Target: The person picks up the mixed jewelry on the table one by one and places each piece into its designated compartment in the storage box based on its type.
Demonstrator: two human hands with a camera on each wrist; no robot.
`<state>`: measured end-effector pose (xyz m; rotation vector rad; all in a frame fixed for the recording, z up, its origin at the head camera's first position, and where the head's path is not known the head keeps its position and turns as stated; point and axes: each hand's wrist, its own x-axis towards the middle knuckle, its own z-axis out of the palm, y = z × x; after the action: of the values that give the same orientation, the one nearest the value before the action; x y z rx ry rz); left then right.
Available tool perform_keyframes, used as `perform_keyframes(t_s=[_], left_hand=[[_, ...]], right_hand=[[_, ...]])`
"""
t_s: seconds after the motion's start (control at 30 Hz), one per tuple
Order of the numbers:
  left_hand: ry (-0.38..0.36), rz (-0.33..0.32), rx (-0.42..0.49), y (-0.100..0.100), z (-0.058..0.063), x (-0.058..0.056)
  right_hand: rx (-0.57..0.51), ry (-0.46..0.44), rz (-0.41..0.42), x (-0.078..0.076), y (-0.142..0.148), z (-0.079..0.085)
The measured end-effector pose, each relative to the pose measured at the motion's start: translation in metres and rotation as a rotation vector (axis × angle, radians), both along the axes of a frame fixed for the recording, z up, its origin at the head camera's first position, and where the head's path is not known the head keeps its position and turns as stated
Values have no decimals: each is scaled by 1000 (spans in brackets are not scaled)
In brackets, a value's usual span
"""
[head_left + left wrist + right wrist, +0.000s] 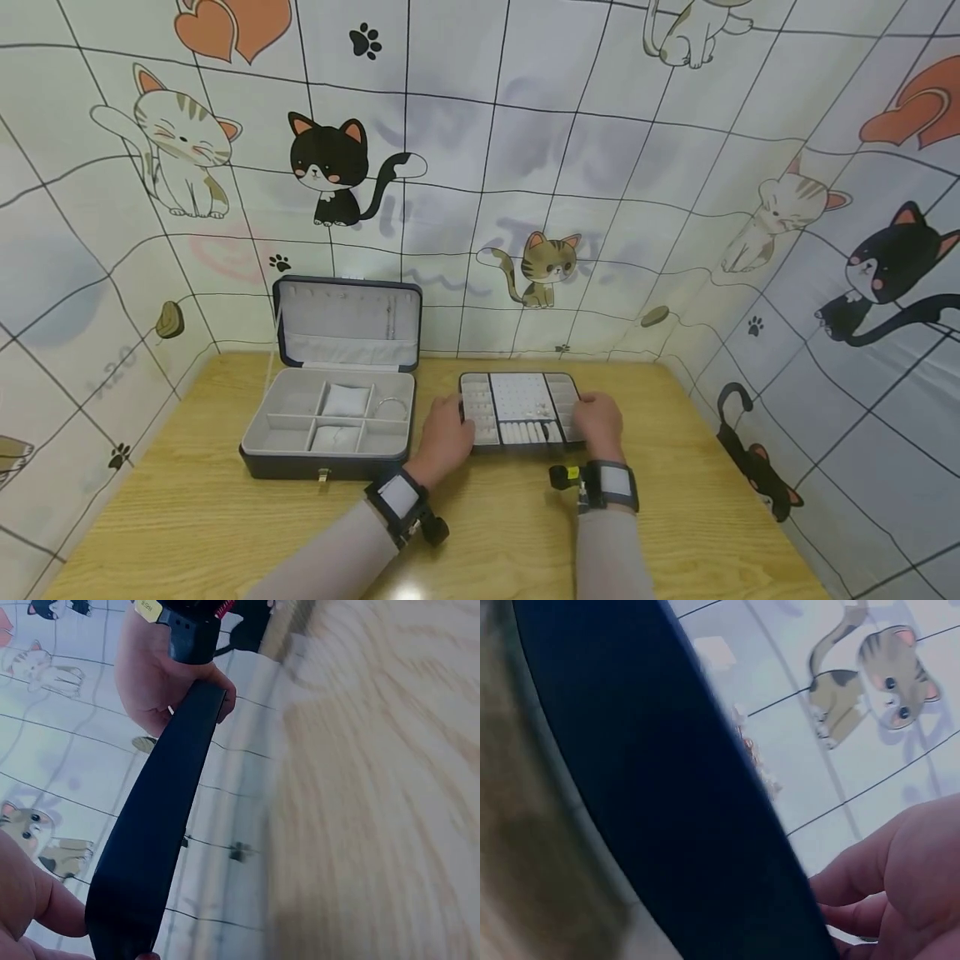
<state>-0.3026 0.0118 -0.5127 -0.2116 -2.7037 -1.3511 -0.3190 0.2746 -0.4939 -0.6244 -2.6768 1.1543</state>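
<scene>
A shallow jewelry tray (pixel 517 387) with a dark outer wall and pale compartments is held level between both hands in the head view. My left hand (pixel 444 442) grips its left end, and my right hand (pixel 598 423) grips its right end. Small pieces of jewelry sit on the tray's middle panel, above a row of white ring rolls (pixel 525 432). In the left wrist view the tray's dark side (pixel 154 802) spans from one hand to the other, raised off the tabletop. The right wrist view shows right-hand fingers (pixel 855 889) against the dark side.
Left of the tray stands a dark jewelry box (pixel 285 467), its lid (pixel 348 312) raised, with thin chains hanging inside. Its compartments hold white cushions (pixel 347 402) and a bracelet (pixel 380 404). A cat-patterned sheet (pixel 450 167) surrounds the wooden table (pixel 495 542) at the back and sides.
</scene>
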Motion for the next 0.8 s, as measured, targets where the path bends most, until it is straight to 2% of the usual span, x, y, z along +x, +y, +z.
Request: perform_keyframes(t_s=[0.23,0.37,0.53,0.8], left_hand=[[20,1,30,-6,25,10],[31,-8,55,-13,39,12],[51,11,69,-19,49,13],[110,73,143,-30,61,17]], right_hand=[[-29,52,3,8,-2,21],[-129,48,10,11,-4,30],[-228,73,-4,13,-7,36],[-275,98,4,16,-16,41]])
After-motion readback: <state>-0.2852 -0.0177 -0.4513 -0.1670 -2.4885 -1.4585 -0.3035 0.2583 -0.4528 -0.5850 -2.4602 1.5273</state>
